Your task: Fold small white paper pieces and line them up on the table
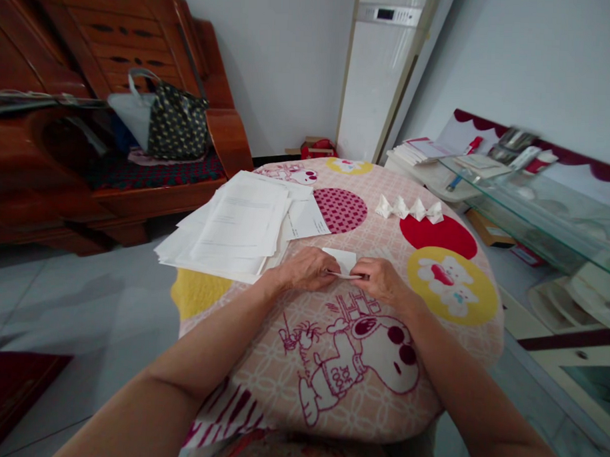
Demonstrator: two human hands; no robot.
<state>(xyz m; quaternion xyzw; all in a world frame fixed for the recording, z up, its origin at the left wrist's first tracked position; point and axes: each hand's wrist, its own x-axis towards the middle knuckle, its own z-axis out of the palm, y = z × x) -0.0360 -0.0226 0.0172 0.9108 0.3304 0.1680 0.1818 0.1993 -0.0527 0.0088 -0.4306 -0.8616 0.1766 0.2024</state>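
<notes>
A small white sheet of paper (342,258) lies on the round table between my hands, its near edge raised in a fold. My left hand (309,269) grips the left end of that folded edge, fingers closed. At the right end, my right hand (382,279) pinches the same edge between thumb and fingers. Parts of the paper are hidden under the fingers. Beyond my right hand stands a row of several folded paper shapes (409,209), white and pointed.
A loose stack of white paper sheets (240,219) covers the table's left side. The patterned tablecloth (279,381) hangs over the edge. To the right stands a glass-topped cabinet (550,210) with items on it. A wooden bench (161,197) at the back left carries bags.
</notes>
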